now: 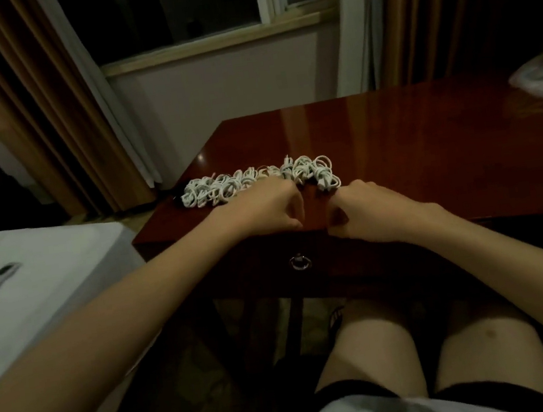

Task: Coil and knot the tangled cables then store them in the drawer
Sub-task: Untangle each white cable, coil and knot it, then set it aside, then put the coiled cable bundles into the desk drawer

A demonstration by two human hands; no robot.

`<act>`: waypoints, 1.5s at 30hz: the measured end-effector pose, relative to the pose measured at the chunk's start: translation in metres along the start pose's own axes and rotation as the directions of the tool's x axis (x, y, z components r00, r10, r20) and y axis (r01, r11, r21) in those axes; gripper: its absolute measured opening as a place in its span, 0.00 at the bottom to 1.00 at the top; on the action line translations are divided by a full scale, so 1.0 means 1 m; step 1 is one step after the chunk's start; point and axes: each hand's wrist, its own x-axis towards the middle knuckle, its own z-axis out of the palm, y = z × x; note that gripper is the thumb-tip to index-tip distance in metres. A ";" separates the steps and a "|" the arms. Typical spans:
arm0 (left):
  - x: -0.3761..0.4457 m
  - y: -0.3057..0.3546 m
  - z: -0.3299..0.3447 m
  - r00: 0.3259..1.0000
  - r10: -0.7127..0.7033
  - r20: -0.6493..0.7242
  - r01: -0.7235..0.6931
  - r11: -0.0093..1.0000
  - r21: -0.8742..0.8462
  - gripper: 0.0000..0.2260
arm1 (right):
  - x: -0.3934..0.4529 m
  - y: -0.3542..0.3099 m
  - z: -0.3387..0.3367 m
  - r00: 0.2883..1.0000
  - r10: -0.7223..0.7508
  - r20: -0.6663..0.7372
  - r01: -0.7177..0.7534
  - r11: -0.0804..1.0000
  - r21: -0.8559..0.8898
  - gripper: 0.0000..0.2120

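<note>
Just beyond the drawer's ring pull point(300, 261), on the desk top point(428, 150), the coiled white cables point(260, 181) lie in a left-to-right row; left hand point(265, 208) touches them, right hand point(364, 212) just beside, both loosely curled, grasping nothing visible.

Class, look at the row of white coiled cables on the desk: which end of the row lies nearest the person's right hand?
The right-hand end bundle, just beyond the right hand. The other bundles stretch away leftward, behind the left hand.
</note>
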 end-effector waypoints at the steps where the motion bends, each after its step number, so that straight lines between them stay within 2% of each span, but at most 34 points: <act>1: -0.006 0.001 0.004 1.000 -0.011 0.023 0.011 1.000 -0.006 0.03 | -0.004 -0.003 0.004 1.000 -0.002 0.011 0.002 1.000 0.013 0.06; 6: -0.030 0.001 0.036 0.973 -0.157 0.168 0.170 0.983 -0.065 0.04 | -0.007 -0.015 0.034 0.991 -0.013 0.131 0.009 0.999 0.038 0.06; 12: -0.036 0.000 0.063 0.965 -0.259 0.051 0.260 0.966 -0.012 0.12 | -0.001 -0.026 0.056 0.985 0.052 0.162 -0.074 0.988 0.135 0.08; 18: -0.028 0.012 0.073 0.968 -0.249 0.012 0.249 0.968 0.016 0.07 | 0.005 -0.041 0.065 0.986 0.116 0.116 -0.133 0.980 0.151 0.09; 24: -0.031 0.012 0.076 0.964 -0.264 -0.034 0.266 0.962 0.059 0.06 | 0.003 -0.050 0.065 0.990 0.136 0.048 -0.139 0.989 0.054 0.07; 29: -0.043 0.024 0.070 0.968 -0.250 0.031 0.242 0.957 0.159 0.10 | -0.009 -0.058 0.063 0.994 0.085 0.068 -0.088 0.996 0.033 0.07; 32: -0.056 0.034 0.061 0.972 -0.210 0.103 0.181 0.953 0.242 0.07 | -0.022 -0.064 0.060 0.992 0.028 0.119 -0.032 0.999 0.029 0.05; 36: -0.075 0.049 0.051 0.960 -0.160 0.230 0.085 0.949 0.304 0.08 | -0.037 -0.072 0.050 0.969 -0.060 0.241 0.053 0.998 0.036 0.03; 39: -0.082 0.047 0.037 0.906 -0.144 0.398 0.076 0.980 0.182 0.07 | -0.043 -0.072 0.033 0.954 -0.125 0.273 0.101 0.990 0.100 0.11; 41: -0.081 0.039 0.019 0.852 -0.118 0.510 0.138 0.990 -0.001 0.08 | -0.039 -0.062 0.017 0.966 -0.141 0.215 0.102 0.978 0.183 0.07; 43: -0.073 0.026 0.003 0.872 -0.097 0.480 0.177 0.977 -0.123 0.07 | -0.029 -0.046 0.005 0.979 -0.132 0.155 0.090 0.964 0.250 0.03; 45: -0.061 0.016 -0.001 0.928 -0.077 0.364 0.136 0.981 -0.139 0.04 | -0.015 -0.028 0.002 0.982 -0.111 0.152 0.077 0.974 0.211 0.03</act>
